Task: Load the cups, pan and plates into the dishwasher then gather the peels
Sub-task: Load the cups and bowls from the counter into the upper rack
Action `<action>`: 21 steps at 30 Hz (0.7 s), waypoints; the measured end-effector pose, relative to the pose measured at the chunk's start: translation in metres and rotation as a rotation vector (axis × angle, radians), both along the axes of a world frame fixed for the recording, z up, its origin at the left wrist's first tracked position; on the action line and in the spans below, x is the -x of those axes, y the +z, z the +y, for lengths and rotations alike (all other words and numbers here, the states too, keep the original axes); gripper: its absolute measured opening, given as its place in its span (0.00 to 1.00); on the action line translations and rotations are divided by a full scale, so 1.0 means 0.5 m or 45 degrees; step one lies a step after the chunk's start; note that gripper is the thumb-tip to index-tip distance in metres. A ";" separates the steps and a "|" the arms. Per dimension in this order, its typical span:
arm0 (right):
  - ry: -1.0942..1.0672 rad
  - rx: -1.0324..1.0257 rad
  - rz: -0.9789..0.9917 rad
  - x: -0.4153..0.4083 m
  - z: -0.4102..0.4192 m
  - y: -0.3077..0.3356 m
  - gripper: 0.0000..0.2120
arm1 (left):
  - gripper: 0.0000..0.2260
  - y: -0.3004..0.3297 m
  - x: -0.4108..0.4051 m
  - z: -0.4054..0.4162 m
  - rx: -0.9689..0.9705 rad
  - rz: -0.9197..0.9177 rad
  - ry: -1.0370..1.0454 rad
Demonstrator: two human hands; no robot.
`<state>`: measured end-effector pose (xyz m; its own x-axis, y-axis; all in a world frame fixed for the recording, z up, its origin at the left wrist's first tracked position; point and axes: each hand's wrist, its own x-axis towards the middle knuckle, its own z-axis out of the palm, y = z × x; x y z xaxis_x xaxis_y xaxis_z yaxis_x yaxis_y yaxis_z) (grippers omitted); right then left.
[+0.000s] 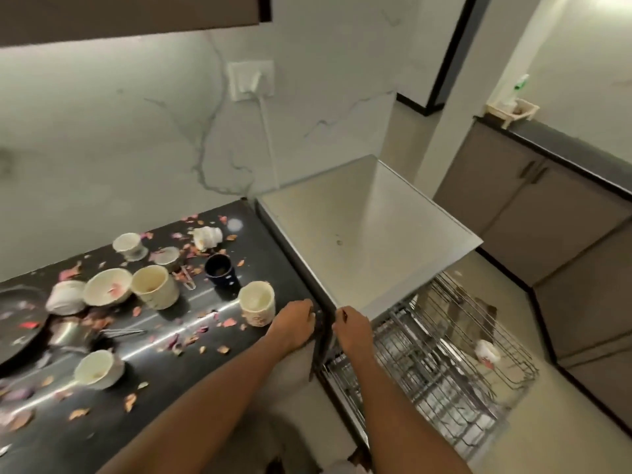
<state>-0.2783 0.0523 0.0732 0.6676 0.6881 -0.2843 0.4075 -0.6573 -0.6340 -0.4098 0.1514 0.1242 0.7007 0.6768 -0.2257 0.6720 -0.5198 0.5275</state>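
Note:
Several cream cups stand on the black counter [191, 388], among them one [255, 304] just left of my hands, and a dark blue cup [220, 270] behind it. A cream bowl [107, 285], a dark plate [15, 323] and a small steel pan [66, 333] lie at the left. Pink and orange peels [228, 323] are strewn across the counter. The dishwasher's wire rack [427, 367] is pulled out, with one cup [487, 350] in it. My left hand [294, 325] rests on the counter's right edge. My right hand [354, 331] is at the dishwasher's front top edge, its fingers hidden.
The dishwasher's pale steel top [359, 234] adjoins the counter. Brown cabinets [547, 217] under a dark worktop run along the right, leaving a strip of floor beside the rack. A socket with a white cable [251, 80] is on the marble wall.

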 end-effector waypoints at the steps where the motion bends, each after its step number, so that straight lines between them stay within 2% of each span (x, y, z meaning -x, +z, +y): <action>1: 0.033 -0.013 0.001 0.018 0.019 -0.002 0.15 | 0.09 0.003 0.021 0.011 -0.010 -0.012 0.043; 6: 0.244 -0.116 -0.080 0.132 0.136 0.033 0.20 | 0.11 0.038 0.154 0.057 0.003 -0.105 0.325; 8: 0.298 -0.113 -0.157 0.175 0.171 0.071 0.17 | 0.10 0.044 0.195 0.076 -0.002 -0.124 0.411; 13: 0.221 -0.146 -0.388 0.222 0.227 0.093 0.14 | 0.06 0.052 0.278 0.109 0.069 -0.169 0.592; 17: 0.215 -0.096 -0.293 0.247 0.255 0.086 0.16 | 0.11 0.030 0.316 0.126 0.302 -0.192 0.730; 21: 0.156 -0.115 -0.210 0.255 0.271 0.076 0.14 | 0.22 0.008 0.310 0.135 0.396 -0.133 0.692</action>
